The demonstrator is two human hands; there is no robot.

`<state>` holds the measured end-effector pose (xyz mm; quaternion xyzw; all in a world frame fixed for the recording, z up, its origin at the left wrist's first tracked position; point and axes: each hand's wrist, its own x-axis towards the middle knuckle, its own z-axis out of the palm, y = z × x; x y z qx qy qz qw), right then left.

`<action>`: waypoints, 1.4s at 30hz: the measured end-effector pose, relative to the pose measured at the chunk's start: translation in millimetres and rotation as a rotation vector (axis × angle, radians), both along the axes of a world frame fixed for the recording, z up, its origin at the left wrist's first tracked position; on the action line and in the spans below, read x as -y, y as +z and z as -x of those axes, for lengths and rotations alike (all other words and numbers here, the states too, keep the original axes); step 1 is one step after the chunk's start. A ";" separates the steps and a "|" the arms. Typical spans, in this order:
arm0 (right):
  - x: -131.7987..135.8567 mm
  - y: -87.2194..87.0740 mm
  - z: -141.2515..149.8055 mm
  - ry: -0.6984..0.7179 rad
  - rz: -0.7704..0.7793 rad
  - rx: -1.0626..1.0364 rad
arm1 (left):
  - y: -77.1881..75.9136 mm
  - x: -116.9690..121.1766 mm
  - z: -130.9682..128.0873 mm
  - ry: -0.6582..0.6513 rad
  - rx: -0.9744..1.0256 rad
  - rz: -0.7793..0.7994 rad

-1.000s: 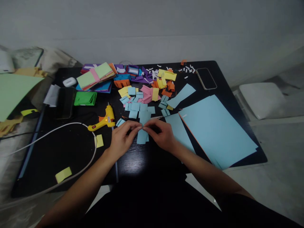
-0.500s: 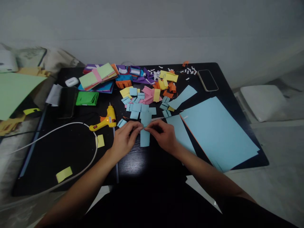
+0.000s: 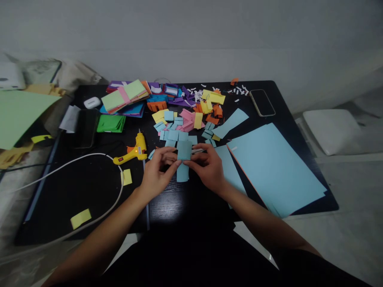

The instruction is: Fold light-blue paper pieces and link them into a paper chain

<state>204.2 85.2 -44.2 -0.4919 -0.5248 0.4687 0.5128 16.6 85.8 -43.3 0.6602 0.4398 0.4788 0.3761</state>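
A light blue paper strip [image 3: 184, 150] with a crosswise fold is held between both hands over the middle of the table. My left hand [image 3: 160, 167] pinches its left edge at the fold, thumb nearest me. On the right edge, my right hand [image 3: 208, 166] grips it the same way. Below the fold another blue length [image 3: 182, 173] hangs or lies towards me; whether it is the same piece I cannot tell. Just beyond my fingers lie several small folded blue paper pieces [image 3: 172, 135].
A yellow glue gun [image 3: 131, 153] with a lit orange light lies left of my hands, near a white cable [image 3: 122, 179]. Large blue sheets [image 3: 278, 167] cover the right side. Behind are pink pieces [image 3: 188, 120], stacked coloured paper [image 3: 125, 96] and a phone [image 3: 262, 103].
The upper part of the blue strip now stands more towards me, with a crease at my thumbs. My fingers have spread along its sides; both hands stay in nearly the same place.
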 end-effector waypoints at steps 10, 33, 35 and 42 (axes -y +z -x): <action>-3.9 8.2 -8.8 0.255 0.055 -0.175 | 14.0 -5.7 7.2 -0.024 -0.094 -0.131; 1.9 5.7 -0.9 0.101 -0.089 0.014 | 17.1 -0.9 3.1 0.037 -0.198 -0.150; 1.3 4.5 -0.8 0.111 -0.074 0.019 | 18.2 0.1 2.4 0.036 -0.209 -0.160; 0.4 1.3 -0.7 0.093 -0.042 -0.003 | 15.2 -1.1 1.4 0.019 -0.174 -0.091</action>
